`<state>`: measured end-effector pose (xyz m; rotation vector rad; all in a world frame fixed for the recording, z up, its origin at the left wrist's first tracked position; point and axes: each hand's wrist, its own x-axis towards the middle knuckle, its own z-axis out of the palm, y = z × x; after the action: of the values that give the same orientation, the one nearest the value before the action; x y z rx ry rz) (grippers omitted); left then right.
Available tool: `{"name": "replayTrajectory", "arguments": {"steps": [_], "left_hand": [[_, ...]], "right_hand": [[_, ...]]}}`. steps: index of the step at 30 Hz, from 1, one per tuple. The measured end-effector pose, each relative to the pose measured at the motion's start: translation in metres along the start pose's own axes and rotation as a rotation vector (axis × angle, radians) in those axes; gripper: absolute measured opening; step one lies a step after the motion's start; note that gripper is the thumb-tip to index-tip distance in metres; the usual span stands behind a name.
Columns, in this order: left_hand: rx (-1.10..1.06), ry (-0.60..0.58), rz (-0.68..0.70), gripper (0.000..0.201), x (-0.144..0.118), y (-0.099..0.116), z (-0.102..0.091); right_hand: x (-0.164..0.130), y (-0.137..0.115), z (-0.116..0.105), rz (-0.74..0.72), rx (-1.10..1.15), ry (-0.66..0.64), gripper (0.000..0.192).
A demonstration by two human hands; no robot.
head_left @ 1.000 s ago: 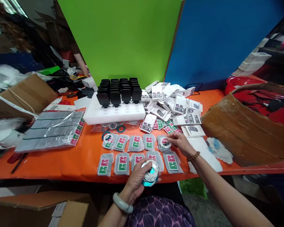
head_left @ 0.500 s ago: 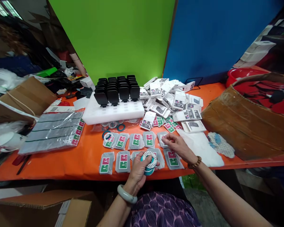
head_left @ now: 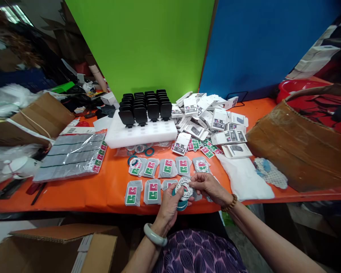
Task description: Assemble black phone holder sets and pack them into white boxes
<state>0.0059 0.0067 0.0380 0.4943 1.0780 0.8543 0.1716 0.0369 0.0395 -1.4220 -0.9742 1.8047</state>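
Right hand (head_left: 208, 186) has joined left hand (head_left: 168, 203) (both gripping) on ring stack (head_left: 183, 190).

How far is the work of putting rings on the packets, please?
Done: two packets in the back row, the leftmost and rightmost, carry a ring. In hand: the left hand holds a stack of rings; the right hand pinches the top one. Left: the other packets, such as this front one, look bare.

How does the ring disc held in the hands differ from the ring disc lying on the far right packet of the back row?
The held ring disc is off the table, gripped by the left hand with the right hand at its edge; the resting ring disc lies flat and untouched on a packet. The held one tops a teal-edged stack; the resting one is single. Both are white printed rings.
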Motion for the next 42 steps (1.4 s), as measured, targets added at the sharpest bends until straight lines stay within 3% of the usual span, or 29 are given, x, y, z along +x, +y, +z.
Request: {"name": "replayTrajectory", "arguments": {"steps": [9,19,24,25,27,29,31,34,42], "left_hand": [[-0.010,0.113,0.048,0.047,0.002,0.003,-0.010],[-0.100,0.206,-0.033,0.051,-0.005,0.008,-0.023],[-0.090,0.202,-0.026,0.042,-0.006,0.013,-0.025],[-0.092,0.204,-0.021,0.042,-0.005,0.014,-0.026],[-0.101,0.213,-0.006,0.043,-0.004,0.013,-0.027],[-0.111,0.213,0.015,0.044,-0.002,0.011,-0.027],[-0.115,0.207,0.034,0.046,-0.001,0.010,-0.028],[-0.120,0.205,0.055,0.050,0.000,0.009,-0.028],[-0.134,0.290,0.131,0.055,-0.008,0.018,-0.040]], "right_hand": [[0.027,-0.014,0.005,-0.024,-0.020,-0.026,0.029],[0.074,-0.013,-0.009,-0.303,-0.503,0.328,0.017],[0.064,-0.009,-0.001,-0.475,-0.659,0.464,0.011],[0.058,-0.009,0.003,-0.496,-0.672,0.443,0.014],[0.046,-0.009,0.011,-0.454,-0.634,0.268,0.023],[0.036,-0.008,0.021,-0.303,-0.482,0.016,0.028],[0.032,-0.006,0.029,-0.161,-0.303,-0.128,0.032],[0.034,-0.008,0.037,-0.068,-0.156,-0.146,0.034],[0.052,-0.022,0.054,-0.024,-0.120,-0.252,0.029]]}}
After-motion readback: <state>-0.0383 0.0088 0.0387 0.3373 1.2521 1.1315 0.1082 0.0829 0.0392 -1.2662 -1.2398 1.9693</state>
